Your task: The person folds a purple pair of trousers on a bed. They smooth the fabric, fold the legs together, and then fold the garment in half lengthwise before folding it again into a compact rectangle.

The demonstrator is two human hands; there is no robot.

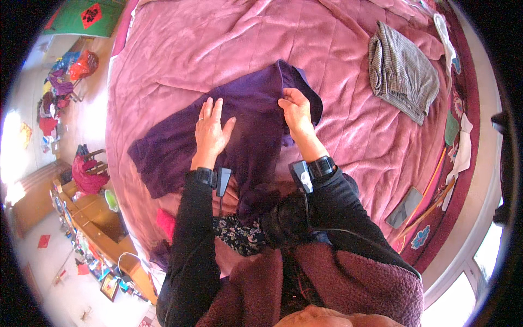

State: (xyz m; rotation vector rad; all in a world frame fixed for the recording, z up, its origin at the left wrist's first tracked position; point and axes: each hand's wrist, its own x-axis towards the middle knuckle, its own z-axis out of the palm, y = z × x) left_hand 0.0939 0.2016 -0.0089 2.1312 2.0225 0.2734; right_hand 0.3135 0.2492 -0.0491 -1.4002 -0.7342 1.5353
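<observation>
A pair of dark purple trousers (255,126) lies spread on a pink plush blanket (196,45). One leg stretches to the left and the other comes down toward my body. My left hand (211,133) rests flat over the upper part of the left-hand leg, fingers apart and holding nothing. At the waistband, my right hand (296,108) pinches the edge of the cloth between thumb and fingers. The waist opening gapes a little to the right of that hand. Close to my lap, a dark floral cloth (239,235) is bunched beside the lower leg, partly hidden by my arms.
Folded grey checked trousers (402,73) lie at the upper right of the bed. A flat dark rectangular object (403,207) and a thin stick (439,202) are near the right edge. A wooden desk (96,220) and a chair with clothes (88,173) stand left of the bed.
</observation>
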